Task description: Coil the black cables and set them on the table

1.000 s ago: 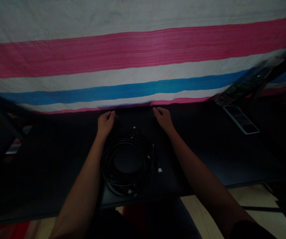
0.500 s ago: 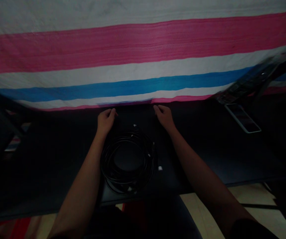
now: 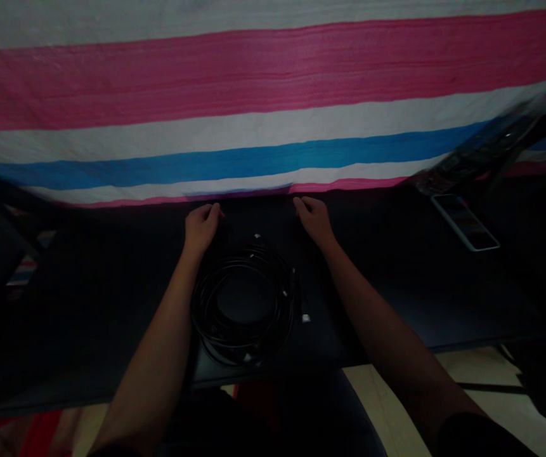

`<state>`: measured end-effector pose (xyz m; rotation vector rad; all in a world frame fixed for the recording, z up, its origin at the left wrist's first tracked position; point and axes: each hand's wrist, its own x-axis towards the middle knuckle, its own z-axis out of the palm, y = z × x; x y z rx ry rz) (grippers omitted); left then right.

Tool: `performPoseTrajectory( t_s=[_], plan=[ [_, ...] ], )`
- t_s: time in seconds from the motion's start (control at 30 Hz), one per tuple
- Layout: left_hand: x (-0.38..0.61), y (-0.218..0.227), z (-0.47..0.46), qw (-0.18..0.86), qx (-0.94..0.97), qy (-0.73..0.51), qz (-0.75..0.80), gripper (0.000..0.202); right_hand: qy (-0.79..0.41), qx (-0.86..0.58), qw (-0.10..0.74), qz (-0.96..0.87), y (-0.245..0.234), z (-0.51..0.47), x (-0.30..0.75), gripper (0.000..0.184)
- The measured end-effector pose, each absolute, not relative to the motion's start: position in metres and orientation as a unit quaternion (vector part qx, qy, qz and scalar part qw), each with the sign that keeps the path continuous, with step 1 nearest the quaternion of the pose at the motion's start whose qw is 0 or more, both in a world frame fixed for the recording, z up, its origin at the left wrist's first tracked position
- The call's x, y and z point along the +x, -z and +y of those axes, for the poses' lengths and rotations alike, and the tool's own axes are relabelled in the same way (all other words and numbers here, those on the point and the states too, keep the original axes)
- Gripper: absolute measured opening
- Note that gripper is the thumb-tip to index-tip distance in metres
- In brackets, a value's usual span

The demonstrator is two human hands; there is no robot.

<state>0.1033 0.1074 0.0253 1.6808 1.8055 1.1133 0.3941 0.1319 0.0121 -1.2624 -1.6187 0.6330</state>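
A coil of black cable (image 3: 279,311) lies on the black tabletop (image 3: 111,304) between my forearms. Several small pale connector ends show around the loops, and one white plug (image 3: 305,318) sticks out at the coil's right side. My left hand (image 3: 201,225) rests on the table beyond the coil's upper left, its fingers loosely curled in with nothing visible in them. Past the coil's upper right, my right hand (image 3: 314,219) lies on the table in a similar loose curl, apart from the cable. The undersides of both hands are hidden.
A phone (image 3: 465,222) lies at the right of the table, with a clear plastic bag (image 3: 467,155) behind it. A pink, white and blue striped sheet (image 3: 253,82) hangs along the back edge. Dark frame bars (image 3: 1,203) stand at the sides.
The view has tipped slightly, so the striped sheet sits a little higher in the picture. My hands and the cable coil keep their places on the table.
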Motion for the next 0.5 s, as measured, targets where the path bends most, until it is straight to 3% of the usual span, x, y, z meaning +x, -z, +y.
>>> performPoseTrajectory(
  t_s=[0.5],
  plan=[
    [0.1021,-0.0218,0.1092,0.212,0.610,-0.404,0.648,0.034,-0.250,-0.522,0.471,-0.666,-0.0120,0.1327,0.3944,0.042]
  ],
)
